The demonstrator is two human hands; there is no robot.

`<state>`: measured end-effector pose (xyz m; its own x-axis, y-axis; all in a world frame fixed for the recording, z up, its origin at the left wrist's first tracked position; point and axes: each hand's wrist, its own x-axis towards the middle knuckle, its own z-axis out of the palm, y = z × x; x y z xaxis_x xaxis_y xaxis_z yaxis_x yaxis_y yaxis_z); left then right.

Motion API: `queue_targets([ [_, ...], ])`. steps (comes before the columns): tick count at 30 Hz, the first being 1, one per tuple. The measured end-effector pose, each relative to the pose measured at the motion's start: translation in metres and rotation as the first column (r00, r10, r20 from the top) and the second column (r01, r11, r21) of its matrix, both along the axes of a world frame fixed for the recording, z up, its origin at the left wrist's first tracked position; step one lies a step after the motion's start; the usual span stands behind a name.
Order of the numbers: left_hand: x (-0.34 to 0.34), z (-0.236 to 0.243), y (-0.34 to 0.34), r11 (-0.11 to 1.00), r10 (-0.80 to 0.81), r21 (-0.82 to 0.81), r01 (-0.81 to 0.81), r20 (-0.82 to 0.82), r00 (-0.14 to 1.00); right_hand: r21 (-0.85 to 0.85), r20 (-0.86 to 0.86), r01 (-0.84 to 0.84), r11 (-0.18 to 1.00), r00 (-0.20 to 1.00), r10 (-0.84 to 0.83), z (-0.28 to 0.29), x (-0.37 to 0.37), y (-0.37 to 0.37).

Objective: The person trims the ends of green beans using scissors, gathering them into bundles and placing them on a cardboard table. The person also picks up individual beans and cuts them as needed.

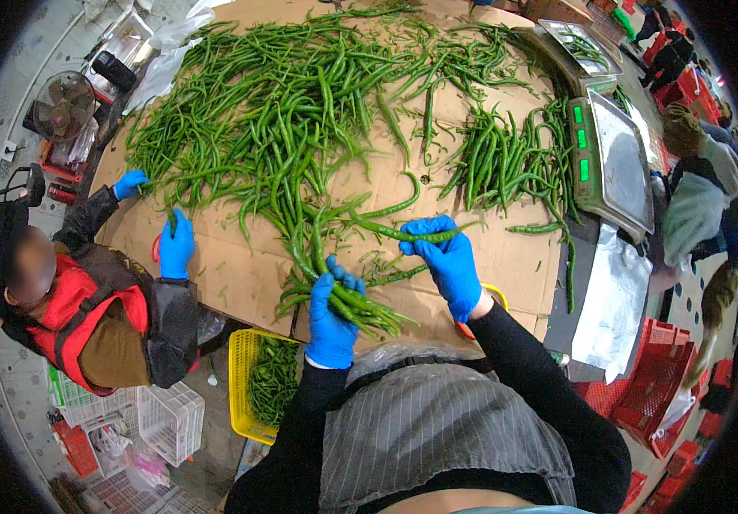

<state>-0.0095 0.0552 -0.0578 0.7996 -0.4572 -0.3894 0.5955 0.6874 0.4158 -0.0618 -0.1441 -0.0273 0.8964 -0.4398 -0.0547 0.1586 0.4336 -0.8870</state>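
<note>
Blue gloves cover both of my hands. My left hand (331, 321) is closed round a bunch of long green chili peppers (359, 308) near the table's front edge. To its right, my right hand (448, 264) pinches a single chili pepper (403, 235), which points out to the left. Beyond my hands a big heap of loose chilies (275, 111) spreads over the cardboard-covered table (506, 265). A smaller pile of chilies (502, 158) lies to the right, many of them roughly lined up. Part of a yellow-and-red handle (496, 296) shows beside my right wrist.
At the left edge a co-worker (95, 300) in blue gloves handles chilies. Digital scales (613, 158) stand along the right side, with a white plastic bag (613, 300) nearby. A yellow crate (240, 385) of chilies sits below the table; red crates (656, 377) are at the right.
</note>
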Motion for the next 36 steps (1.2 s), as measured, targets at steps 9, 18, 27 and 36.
queue_targets([
  [9,-0.011,-0.017,0.004,0.989,-0.142,0.043,0.140,0.044,0.989,-0.910,0.055,-0.130,0.394,0.903,0.425,0.015,-0.001,0.013],
  [18,0.016,0.010,0.032,0.995,0.016,0.100,-0.022,0.065,0.998,-0.965,-0.223,-0.222,0.140,0.975,0.007,-0.076,0.092,-0.027],
  [27,-0.001,0.001,0.007,0.983,-0.111,0.149,0.111,-0.009,0.994,-0.716,0.146,-0.162,0.679,0.916,0.373,0.045,-0.007,0.015],
  [36,-0.014,0.007,-0.002,0.926,-0.342,0.188,0.327,0.052,0.938,-0.778,0.114,-0.213,0.591,0.877,0.466,0.000,-0.034,0.032],
])
